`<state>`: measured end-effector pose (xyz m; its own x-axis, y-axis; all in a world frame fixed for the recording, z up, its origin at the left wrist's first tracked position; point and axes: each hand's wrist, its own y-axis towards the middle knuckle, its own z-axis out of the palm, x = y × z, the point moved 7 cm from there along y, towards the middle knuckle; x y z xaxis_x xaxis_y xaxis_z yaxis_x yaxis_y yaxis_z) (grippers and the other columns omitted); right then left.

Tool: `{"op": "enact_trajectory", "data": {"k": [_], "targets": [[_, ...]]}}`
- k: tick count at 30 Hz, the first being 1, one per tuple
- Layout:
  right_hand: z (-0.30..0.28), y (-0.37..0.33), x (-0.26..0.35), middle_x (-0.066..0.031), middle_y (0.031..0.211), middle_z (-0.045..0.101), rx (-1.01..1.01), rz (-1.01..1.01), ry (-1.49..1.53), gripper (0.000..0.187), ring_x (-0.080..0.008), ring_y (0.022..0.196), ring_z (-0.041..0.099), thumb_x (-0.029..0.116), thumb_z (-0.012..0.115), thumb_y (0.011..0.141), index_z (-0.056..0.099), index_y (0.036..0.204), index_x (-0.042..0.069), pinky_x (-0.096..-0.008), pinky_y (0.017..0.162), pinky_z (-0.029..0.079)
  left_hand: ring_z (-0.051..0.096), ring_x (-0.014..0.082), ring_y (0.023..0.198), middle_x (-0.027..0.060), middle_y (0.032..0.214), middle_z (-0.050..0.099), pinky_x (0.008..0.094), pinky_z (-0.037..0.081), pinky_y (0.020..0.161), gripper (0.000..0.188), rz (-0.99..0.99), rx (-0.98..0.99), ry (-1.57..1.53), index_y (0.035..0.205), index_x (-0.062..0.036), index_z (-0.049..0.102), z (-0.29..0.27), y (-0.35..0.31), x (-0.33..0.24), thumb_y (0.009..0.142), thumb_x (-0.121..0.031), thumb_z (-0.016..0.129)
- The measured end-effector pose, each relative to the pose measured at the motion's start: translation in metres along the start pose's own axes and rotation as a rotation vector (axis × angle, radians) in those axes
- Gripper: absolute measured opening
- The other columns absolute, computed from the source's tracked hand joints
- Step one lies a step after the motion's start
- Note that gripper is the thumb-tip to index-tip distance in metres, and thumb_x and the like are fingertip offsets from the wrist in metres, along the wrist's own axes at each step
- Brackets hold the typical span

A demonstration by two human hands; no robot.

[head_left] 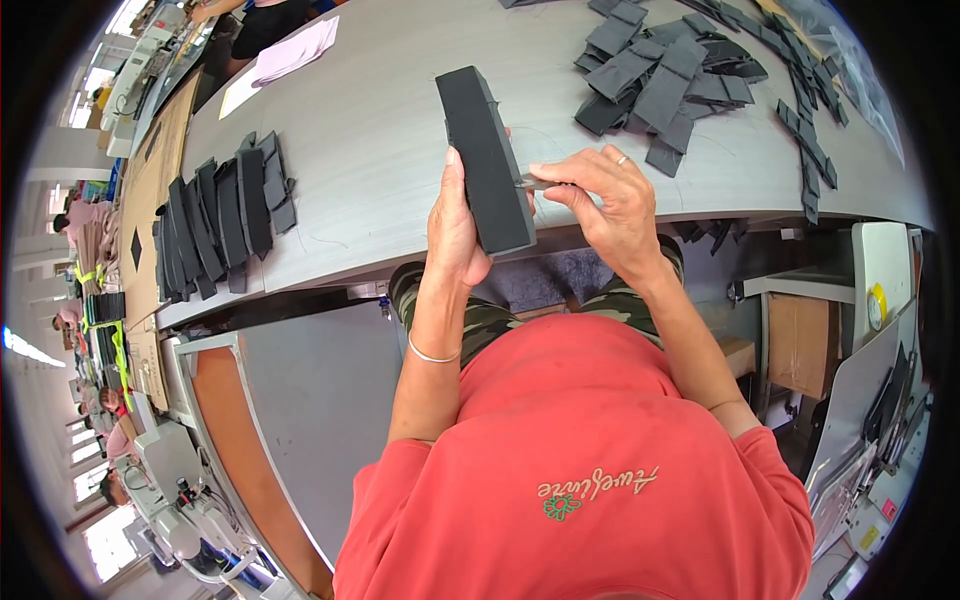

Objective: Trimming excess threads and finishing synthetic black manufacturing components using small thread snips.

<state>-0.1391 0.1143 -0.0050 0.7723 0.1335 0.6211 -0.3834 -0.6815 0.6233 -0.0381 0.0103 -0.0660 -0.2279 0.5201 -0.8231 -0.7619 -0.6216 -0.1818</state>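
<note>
My left hand (453,230) grips a dark grey fabric piece (485,160), long and box-shaped, tilted just above the near edge of the table. Its thumb lies along the left side, and most of the fingers are hidden behind the fabric. On the other side, my right hand (615,212) pinches a small metal tool (533,184) that looks like thread snips, much of it covered by the fingers. The tool's tip meets the right edge of the fabric piece, where loose threads stick out.
A row of dark fabric pieces (215,220) lies at the left of the grey table (360,150). A loose heap of similar pieces (650,80) spreads at the far right, beside a chain of strips (800,130). Pink papers (297,52) lie far left; a cardboard box (800,343) stands below right.
</note>
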Motion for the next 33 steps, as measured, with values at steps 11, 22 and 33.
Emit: {"op": "enact_trajectory", "data": {"k": [11,22,33], "targets": [[-0.003,0.009,-0.019,-0.0024,0.082,0.065,-0.075,0.197,0.047,0.017,-0.0196,0.067,0.054,0.013,0.065,0.080,0.068,0.097,0.011,-0.0307,0.065,0.043,0.060,0.0164,0.068,0.0115,0.078,0.062,0.0291,0.051,0.059,0.056,-0.122,0.086,0.001,0.103,-0.0030,0.054,0.007,-0.008,0.013,0.099,-0.051,0.026],[-0.005,0.011,-0.022,-0.0029,0.076,0.062,-0.147,0.200,-0.067,0.016,-0.0215,0.065,0.051,0.013,0.065,0.080,0.069,0.095,0.012,-0.0316,0.062,0.041,0.062,0.0204,0.067,0.0141,0.080,0.062,0.0326,0.054,0.057,0.055,-0.186,0.165,-0.138,0.112,-0.0036,0.051,0.007,-0.013,0.022,0.098,-0.052,0.031],[-0.005,0.009,-0.037,-0.0029,0.078,0.063,-0.158,0.303,0.060,0.017,-0.0214,0.068,0.053,0.009,0.066,0.078,0.069,0.095,0.012,-0.0314,0.063,0.043,0.062,0.0208,0.068,0.0137,0.081,0.062,0.0328,0.054,0.059,0.056,-0.237,0.170,-0.187,0.102,-0.0026,0.055,0.010,-0.006,0.033,0.097,-0.054,0.033]]}}
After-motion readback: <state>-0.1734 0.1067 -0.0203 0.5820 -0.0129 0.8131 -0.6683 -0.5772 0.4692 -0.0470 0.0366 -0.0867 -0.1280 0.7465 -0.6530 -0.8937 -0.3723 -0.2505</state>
